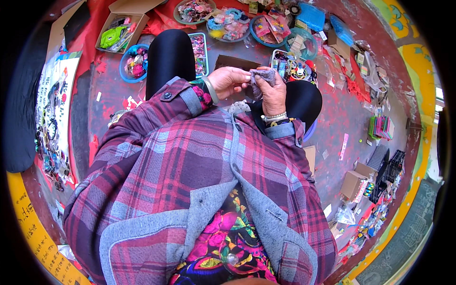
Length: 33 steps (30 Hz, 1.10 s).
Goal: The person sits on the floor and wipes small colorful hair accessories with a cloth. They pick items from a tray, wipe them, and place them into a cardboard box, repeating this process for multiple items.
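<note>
A small bunched piece of greyish-purple fabric [257, 90] is held up between my knees. My right hand [274, 97] is closed round it, with the thumb pressed on top. On its left side, my left hand [227, 81] is closed in a pinch, fingertips right at the fabric's edge. What those fingertips grip is too small to make out. Just beyond the hands stands a brown cardboard box [230, 61], partly hidden. Behind the fabric, a white tray [280, 66] of hair ties and small trinkets shows beside my right knee.
A blue basin [122, 71] of colourful trinkets sits left of my left knee. Another white tray [206, 59] and several basins, including a blue one [256, 35], line the far side. Notebook-like pink and green items [382, 127] and a cardboard box [350, 186] lie right.
</note>
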Motion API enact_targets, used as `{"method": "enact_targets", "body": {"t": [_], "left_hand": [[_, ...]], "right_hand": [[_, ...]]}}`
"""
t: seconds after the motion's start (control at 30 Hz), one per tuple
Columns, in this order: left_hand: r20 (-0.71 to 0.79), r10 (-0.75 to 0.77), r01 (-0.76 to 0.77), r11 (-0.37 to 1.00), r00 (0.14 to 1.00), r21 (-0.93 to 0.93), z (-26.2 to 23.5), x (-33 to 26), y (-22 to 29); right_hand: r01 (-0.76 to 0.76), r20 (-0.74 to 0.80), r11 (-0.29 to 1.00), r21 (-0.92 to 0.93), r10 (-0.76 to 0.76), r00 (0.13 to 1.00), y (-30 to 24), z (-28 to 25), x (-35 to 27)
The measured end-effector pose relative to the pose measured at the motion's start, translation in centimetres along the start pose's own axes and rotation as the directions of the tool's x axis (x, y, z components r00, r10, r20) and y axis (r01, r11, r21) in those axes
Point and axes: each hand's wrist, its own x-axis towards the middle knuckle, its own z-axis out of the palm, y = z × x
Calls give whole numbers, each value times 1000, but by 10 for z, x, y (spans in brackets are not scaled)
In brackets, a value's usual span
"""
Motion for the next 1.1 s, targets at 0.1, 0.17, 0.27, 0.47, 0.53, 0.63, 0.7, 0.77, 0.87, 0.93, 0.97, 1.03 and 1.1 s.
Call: {"method": "enact_targets", "body": {"t": [0.1, 0.17, 0.27, 0.47, 0.53, 0.63, 0.7, 0.77, 0.87, 0.93, 0.97, 1.03, 1.1], "left_hand": [[50, -6, 7, 1000, 999, -12, 1, -1, -1], [42, 2, -3, 1000, 999, 22, 1, -1, -1], [18, 6, -7, 999, 1000, 48, 4, -1, -1], [19, -9, 11, 996, 1000, -88, 9, -10, 12], [2, 5, -5, 993, 1000, -117, 4, -7, 13], [-48, 3, -6, 998, 999, -64, -7, -2, 11], [-150, 30, -35, 999, 988, -28, -18, 5, 7], [-262, 74, -70, 997, 962, 25, -28, 10, 5], [-328, 108, -108, 994, 939, 17, -36, 23, 6], [-330, 150, -140, 989, 932, 53, -39, 27, 9], [-385, 112, -124, 992, 916, -6, -38, 28, 9], [-485, 28, -103, 987, 874, -127, -35, 32, 8], [-329, -25, -57, 970, 944, -237, -32, 30, 10]], "right_hand": [[42, -58, 997, -57, -45, 997, 4, -2, -1], [69, -107, 994, -83, -78, 991, 9, -1, -1], [57, -136, 998, -32, -60, 989, 8, -2, -1], [29, -263, 959, 281, 48, 963, 5, -11, 6], [34, -286, 945, 326, 64, 956, 4, -15, 6], [57, -279, 928, 369, 52, 959, 5, -22, 7], [60, -309, 922, 382, 67, 949, 6, -24, 9], [57, -322, 920, 389, 78, 944, 5, -25, 11], [52, -310, 915, 400, 82, 947, 6, -26, 11], [48, -304, 914, 402, 84, 949, 8, -28, 11], [47, -301, 916, 398, 82, 950, 8, -28, 12], [44, -300, 912, 408, 89, 950, 7, -27, 11], [42, -300, 909, 414, 93, 949, 6, -27, 11]]}}
